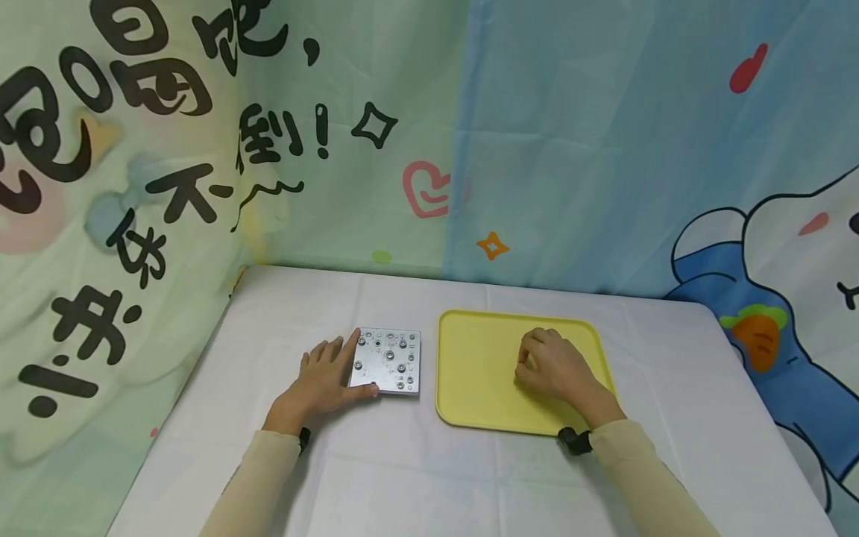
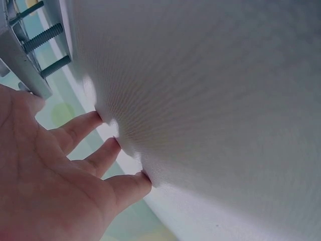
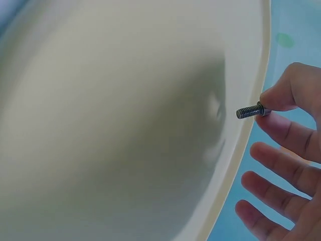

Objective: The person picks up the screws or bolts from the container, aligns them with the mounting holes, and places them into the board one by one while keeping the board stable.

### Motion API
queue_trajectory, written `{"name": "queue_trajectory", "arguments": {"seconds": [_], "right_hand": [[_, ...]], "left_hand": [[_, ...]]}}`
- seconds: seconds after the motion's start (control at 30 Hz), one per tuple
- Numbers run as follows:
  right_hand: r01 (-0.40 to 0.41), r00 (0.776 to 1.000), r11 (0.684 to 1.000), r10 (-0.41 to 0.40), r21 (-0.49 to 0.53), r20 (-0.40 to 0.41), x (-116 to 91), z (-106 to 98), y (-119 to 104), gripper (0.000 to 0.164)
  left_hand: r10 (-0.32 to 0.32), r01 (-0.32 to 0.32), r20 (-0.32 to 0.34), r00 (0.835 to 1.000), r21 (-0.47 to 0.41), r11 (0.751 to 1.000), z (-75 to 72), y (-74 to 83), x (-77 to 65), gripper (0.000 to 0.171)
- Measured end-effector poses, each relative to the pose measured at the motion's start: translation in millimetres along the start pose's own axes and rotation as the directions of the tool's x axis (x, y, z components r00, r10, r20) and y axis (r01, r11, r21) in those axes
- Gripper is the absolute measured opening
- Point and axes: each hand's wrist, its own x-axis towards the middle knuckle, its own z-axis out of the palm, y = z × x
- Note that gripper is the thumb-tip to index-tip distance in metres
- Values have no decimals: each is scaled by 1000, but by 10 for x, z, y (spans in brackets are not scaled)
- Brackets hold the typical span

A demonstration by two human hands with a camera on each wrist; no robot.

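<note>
A square silver metal plate (image 1: 396, 360) with several screws set in it lies on the white table left of centre. My left hand (image 1: 326, 377) rests at its near left corner, index finger along the left side and thumb at the near edge. In the left wrist view the other fingertips (image 2: 108, 146) press on the tablecloth, and threaded shanks (image 2: 44, 38) show under the plate. Over the yellow tray (image 1: 470, 406), my right hand (image 1: 553, 365) pinches a small metal screw (image 3: 250, 111) between thumb and index finger, threaded end outward; the other fingers are spread.
The tray lies right of the plate with a narrow strip of tablecloth (image 1: 428, 414) between them. A printed fabric backdrop (image 1: 570, 149) stands along the table's back and sides.
</note>
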Motion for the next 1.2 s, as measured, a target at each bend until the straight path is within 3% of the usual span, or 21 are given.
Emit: {"name": "queue_trajectory", "arguments": {"seconds": [0.2,0.4,0.83,1.2], "right_hand": [[22,999,992,-17,121,-43,193,3,-148,7],[-14,1000,961,16,278,-5,477,-15,-436,5],[46,999,941,-39,335,-27,1086,120,-1050,5],[72,997,932,-78,355,5,1321,367,-1361,5]], "left_hand": [[-8,8,-3,1000,10,1000,-8,-19,6,110],[-12,12,4,1000,5,1000,-11,-25,16,110],[-24,24,8,1000,6,1000,-23,-16,32,110],[-25,25,17,1000,8,1000,-23,-5,17,109]]}}
